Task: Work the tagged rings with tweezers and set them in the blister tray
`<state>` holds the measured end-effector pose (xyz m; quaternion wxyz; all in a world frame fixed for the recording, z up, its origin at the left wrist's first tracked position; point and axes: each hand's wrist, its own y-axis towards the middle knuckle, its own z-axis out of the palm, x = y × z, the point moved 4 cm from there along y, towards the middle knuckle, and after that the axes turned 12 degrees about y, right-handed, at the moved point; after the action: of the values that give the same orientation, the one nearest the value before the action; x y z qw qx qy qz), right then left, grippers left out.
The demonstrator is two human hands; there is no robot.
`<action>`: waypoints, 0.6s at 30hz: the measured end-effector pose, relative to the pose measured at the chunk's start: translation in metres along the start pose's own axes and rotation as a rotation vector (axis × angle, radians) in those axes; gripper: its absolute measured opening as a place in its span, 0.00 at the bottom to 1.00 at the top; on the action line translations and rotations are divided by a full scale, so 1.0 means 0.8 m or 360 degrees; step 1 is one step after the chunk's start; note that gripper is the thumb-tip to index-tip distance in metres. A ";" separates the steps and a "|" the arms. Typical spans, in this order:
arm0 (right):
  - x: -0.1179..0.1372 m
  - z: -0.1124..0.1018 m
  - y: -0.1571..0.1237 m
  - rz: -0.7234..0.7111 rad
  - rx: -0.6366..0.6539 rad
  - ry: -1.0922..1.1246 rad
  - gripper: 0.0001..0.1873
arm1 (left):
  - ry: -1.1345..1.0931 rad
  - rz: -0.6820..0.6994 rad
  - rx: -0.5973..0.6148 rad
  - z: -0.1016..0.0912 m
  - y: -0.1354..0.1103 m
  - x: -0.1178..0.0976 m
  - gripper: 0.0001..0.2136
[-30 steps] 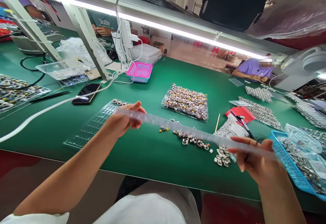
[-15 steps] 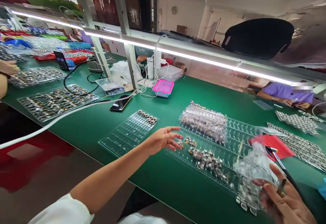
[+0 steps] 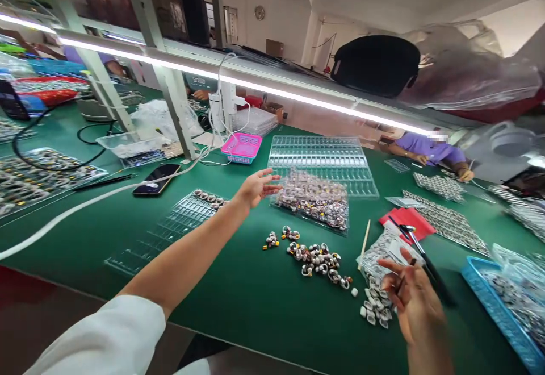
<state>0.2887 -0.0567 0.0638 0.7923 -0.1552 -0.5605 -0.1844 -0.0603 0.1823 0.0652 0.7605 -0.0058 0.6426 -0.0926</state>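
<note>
My left hand (image 3: 256, 187) reaches forward over the green table (image 3: 238, 301), fingers stretched apart and holding nothing. Its fingertips are just short of a clear tray filled with small metal parts (image 3: 314, 203). An empty clear compartment tray (image 3: 323, 158) lies just behind that, its near edge overlapping the filled one. My right hand (image 3: 416, 302) hovers low at the right with fingers loosely curled, a thin dark tool (image 3: 401, 282) pinched between them. Below it lie loose white parts (image 3: 374, 308) and a pile of mixed parts (image 3: 317, 258).
A nearly empty clear tray (image 3: 170, 227) lies at the left, a phone (image 3: 156, 179) and pink basket (image 3: 242, 146) behind it. Black tweezers (image 3: 428, 264), red paper (image 3: 409, 219), a wooden stick (image 3: 364, 237) and a blue basket (image 3: 502, 307) sit right. A person in purple (image 3: 430, 150) works opposite.
Both hands held the empty clear tray up a second ago; they let it go and it now lies behind the filled tray. My left hand has opened and my right hand dropped back.
</note>
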 end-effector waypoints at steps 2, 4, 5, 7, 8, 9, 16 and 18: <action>-0.009 -0.003 -0.003 -0.0017 -0.0005 -0.0023 0.30 | 0.0065 -0.0040 -0.0021 0.002 0.032 0.002 0.21; -0.016 -0.007 -0.008 -0.0035 -0.0011 -0.0051 0.30 | 0.0162 -0.0085 -0.0051 0.006 0.055 0.008 0.19; -0.020 -0.009 -0.011 -0.0041 -0.0016 -0.0065 0.30 | 0.0220 -0.0111 -0.0066 0.008 0.064 0.013 0.18; -0.026 -0.015 -0.015 -0.0039 -0.0036 -0.0089 0.31 | 0.0350 -0.0172 -0.0090 0.012 0.077 0.025 0.16; -0.028 -0.019 -0.017 -0.0030 -0.0046 -0.0107 0.30 | 0.0421 -0.0202 -0.0099 0.014 0.082 0.032 0.16; -0.031 -0.022 -0.018 -0.0019 -0.0052 -0.0136 0.30 | 0.0495 -0.0226 -0.0108 0.015 0.086 0.039 0.16; -0.045 -0.028 -0.029 0.0076 0.0111 -0.0403 0.25 | 0.1100 -0.0061 -0.0292 0.015 0.097 0.056 0.17; -0.048 -0.029 -0.033 0.0073 0.0185 -0.0518 0.24 | 0.1266 0.0080 -0.0320 0.013 0.086 0.053 0.18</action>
<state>0.2841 -0.0863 0.0213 0.7028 -0.1496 -0.6874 -0.1062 -0.0345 0.2426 0.0170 0.4503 -0.0283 0.8924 -0.0058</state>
